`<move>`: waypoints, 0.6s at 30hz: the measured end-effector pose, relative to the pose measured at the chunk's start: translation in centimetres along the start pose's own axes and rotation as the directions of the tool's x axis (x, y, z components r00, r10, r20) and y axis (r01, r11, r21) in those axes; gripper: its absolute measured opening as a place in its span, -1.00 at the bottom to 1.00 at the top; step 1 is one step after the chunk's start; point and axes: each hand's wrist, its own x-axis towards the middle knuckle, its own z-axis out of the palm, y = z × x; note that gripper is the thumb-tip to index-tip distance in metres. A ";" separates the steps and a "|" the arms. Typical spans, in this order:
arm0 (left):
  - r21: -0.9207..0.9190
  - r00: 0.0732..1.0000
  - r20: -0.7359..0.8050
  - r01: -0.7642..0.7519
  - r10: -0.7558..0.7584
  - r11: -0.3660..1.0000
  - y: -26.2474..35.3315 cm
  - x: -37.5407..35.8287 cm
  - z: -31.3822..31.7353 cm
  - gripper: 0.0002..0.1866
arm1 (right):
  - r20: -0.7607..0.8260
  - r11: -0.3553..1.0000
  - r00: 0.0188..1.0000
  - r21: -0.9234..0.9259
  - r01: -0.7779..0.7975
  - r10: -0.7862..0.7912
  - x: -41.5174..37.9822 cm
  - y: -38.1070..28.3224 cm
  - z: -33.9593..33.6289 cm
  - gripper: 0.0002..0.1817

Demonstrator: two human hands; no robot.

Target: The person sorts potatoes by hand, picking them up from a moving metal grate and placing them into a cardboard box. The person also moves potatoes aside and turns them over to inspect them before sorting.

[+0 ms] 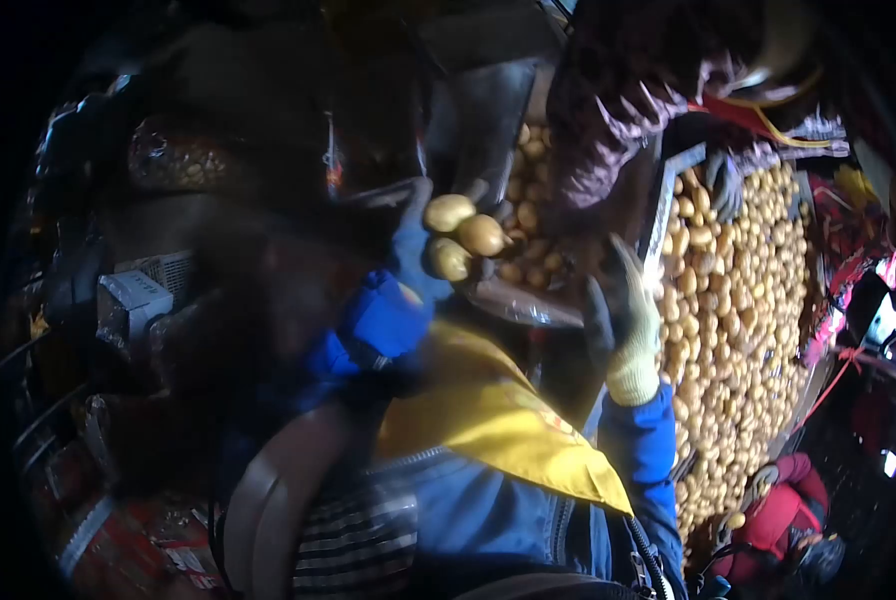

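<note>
Three pale yellow potatoes (481,235) are bunched in my left hand (414,240), which wears a grey-blue glove below a bright blue sleeve. The glove's fingers are partly hidden behind them. My right hand (636,335), in a cream knitted glove with a dark palm, has its thumb and fingers apart and holds nothing visible. It is beside the metal edge (668,205) of the sorting surface. Beyond my hands, more potatoes (533,195) lie in a dark bin or chute.
A large bed of potatoes (728,310) spreads along the right. Across from me a person in a dark shiny sleeve (618,130) has a gloved hand (726,188) over it. Another person in red (773,520) is at lower right. At left are a white box (133,300) and a filled clear bag (193,165).
</note>
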 end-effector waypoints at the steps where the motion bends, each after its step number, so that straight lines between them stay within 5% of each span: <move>1: -0.170 0.998 -0.024 0.052 -0.056 0.984 1.5 0.0 -0.3 -0.28 | 0.034 0.999 0.999 -0.031 -0.031 0.032 -0.8 0.5 -0.5 -0.45; 4: -0.153 0.993 0.029 -0.105 0.111 0.983 6.6 1.4 -2.8 -0.25 | 0.035 0.992 0.993 -0.047 -0.113 0.115 -3.0 2.2 -0.7 -0.50; 6: -0.052 0.967 -0.022 -0.254 0.253 0.966 10.6 3.5 -3.0 -0.27 | 0.089 0.930 0.929 0.048 -0.365 0.360 -3.7 2.2 -1.0 -0.50; 9: -0.027 0.924 -0.055 -0.380 0.378 0.925 18.1 9.1 -0.1 -0.30 | 0.030 0.909 0.918 0.131 -0.396 0.395 -4.3 3.2 -0.8 -0.49; 13: 0.189 0.674 -0.108 -0.708 0.731 0.681 28.4 20.3 4.4 -0.32 | 0.018 0.901 0.903 0.068 -0.429 0.429 -4.6 2.8 -1.3 -0.48; 17: 0.263 0.751 -0.004 -0.636 0.660 0.726 26.9 22.7 4.6 -0.35 | -0.062 0.880 0.878 0.042 -0.473 0.475 -5.7 1.7 -1.6 -0.47; 18: 0.291 0.759 -0.113 -0.592 0.642 0.751 25.1 22.2 3.7 -0.30 | -0.095 0.872 0.868 0.110 -0.477 0.487 -6.9 2.7 -1.4 -0.47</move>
